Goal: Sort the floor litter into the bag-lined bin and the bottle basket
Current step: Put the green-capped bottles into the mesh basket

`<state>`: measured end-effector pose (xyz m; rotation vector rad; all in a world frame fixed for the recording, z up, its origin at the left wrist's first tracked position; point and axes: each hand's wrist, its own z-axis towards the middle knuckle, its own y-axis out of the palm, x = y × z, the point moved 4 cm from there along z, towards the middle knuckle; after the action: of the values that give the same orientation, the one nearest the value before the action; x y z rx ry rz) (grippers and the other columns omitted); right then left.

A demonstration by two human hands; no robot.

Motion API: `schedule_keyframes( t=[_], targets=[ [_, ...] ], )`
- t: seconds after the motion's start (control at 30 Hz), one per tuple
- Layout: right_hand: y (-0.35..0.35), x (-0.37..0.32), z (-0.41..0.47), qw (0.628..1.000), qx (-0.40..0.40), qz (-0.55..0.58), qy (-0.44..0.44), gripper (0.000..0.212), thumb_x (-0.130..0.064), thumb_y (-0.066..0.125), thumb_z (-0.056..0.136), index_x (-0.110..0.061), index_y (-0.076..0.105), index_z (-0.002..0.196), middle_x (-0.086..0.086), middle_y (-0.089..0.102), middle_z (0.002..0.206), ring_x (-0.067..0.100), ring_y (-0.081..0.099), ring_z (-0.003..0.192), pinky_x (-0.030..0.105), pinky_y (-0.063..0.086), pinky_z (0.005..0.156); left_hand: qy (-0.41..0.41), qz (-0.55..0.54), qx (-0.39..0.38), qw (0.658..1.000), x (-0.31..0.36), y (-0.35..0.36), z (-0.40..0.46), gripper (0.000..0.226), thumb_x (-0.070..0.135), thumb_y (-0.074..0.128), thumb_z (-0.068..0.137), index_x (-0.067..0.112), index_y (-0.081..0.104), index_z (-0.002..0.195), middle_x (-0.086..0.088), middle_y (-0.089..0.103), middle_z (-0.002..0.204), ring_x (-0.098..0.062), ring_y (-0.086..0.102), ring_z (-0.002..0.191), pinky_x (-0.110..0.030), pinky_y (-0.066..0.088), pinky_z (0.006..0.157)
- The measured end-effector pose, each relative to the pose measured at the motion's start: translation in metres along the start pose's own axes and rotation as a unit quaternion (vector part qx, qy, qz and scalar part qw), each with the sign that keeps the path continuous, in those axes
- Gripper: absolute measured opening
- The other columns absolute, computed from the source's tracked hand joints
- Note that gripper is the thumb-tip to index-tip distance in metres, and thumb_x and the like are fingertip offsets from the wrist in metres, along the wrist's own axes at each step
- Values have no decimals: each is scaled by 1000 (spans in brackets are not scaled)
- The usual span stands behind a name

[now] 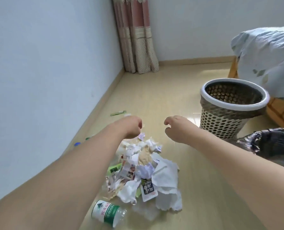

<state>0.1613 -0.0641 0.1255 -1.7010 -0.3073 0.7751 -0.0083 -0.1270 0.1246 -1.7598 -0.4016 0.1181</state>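
Observation:
A heap of crumpled paper, tissues and wrappers (144, 170) lies on the floor in front of me. A clear plastic bottle with a green label (107, 213) lies at the heap's near edge. My left hand (131, 127) hovers over the far end of the heap, fingers loosely curled, holding nothing that I can see. My right hand (177, 128) hangs beside it, fingers curled and empty. A perforated basket with a white rim (234, 107) stands to the right. The bag-lined bin (270, 143) shows its dark bag at the right edge.
A green wrapper (118, 112) lies near the left wall, with small blue and green caps (77, 144) by the skirting. A curtain (136, 35) hangs in the corner. A bed with a quilt (267, 60) and wooden frame is at the right.

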Motion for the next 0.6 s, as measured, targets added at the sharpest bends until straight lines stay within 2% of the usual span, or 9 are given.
schedule_keyframes(
  t=[0.1, 0.2, 0.27, 0.33, 0.43, 0.5, 0.6],
  targets=[
    [38, -80, 23, 998, -40, -8, -43, 41, -17, 43, 92, -13, 52, 132, 7, 51, 135, 26, 49, 122, 36, 44, 99, -55, -3, -6, 998, -97, 6, -28, 36, 8, 41, 89, 18, 62, 117, -4, 60, 124, -24, 55, 111, -32, 47, 88],
    [77, -141, 34, 993, -84, -17, -75, 44, -18, 43, 93, -14, 48, 137, 6, 49, 139, 25, 47, 125, 33, 42, 99, -105, -24, -19, 994, -176, 25, -53, 35, 8, 41, 92, 14, 62, 119, -6, 60, 123, -25, 55, 111, -31, 45, 89],
    [108, -174, 39, 988, -124, -21, -87, 47, -18, 43, 93, -15, 43, 141, 5, 46, 141, 24, 46, 125, 32, 42, 97, -136, -54, -25, 989, -225, 46, -66, 30, 10, 42, 91, 14, 64, 110, -8, 58, 125, -26, 57, 103, -30, 46, 82],
    [140, -206, 40, 980, -174, -26, -94, 52, -19, 44, 93, -17, 37, 144, 5, 42, 144, 24, 46, 126, 32, 44, 95, -173, -81, -34, 981, -272, 75, -78, 22, 13, 41, 89, 15, 62, 97, -9, 52, 125, -25, 56, 87, -28, 42, 70],
    [183, -233, 33, 961, -251, -56, -103, 57, -24, 46, 93, -16, 31, 147, 5, 37, 148, 24, 42, 130, 33, 41, 100, -212, -121, -53, 968, -311, 116, -84, 27, 17, 42, 91, 8, 60, 110, -8, 52, 102, -24, 52, 85, -27, 38, 70],
    [211, -240, 30, 948, -293, -72, -98, 58, -30, 49, 90, -15, 32, 144, 5, 42, 144, 24, 45, 126, 35, 41, 100, -233, -169, -29, 957, -324, 133, -77, 25, 17, 44, 89, 8, 58, 108, -4, 53, 91, -25, 54, 85, -26, 38, 69],
    [255, -246, 24, 933, -345, -69, -79, 66, -37, 55, 85, -16, 32, 144, 5, 45, 137, 23, 48, 121, 38, 44, 100, -289, -258, 8, 922, -335, 152, -57, 28, 15, 48, 84, 8, 58, 110, -5, 55, 91, -25, 57, 82, -25, 38, 61]
  ],
)
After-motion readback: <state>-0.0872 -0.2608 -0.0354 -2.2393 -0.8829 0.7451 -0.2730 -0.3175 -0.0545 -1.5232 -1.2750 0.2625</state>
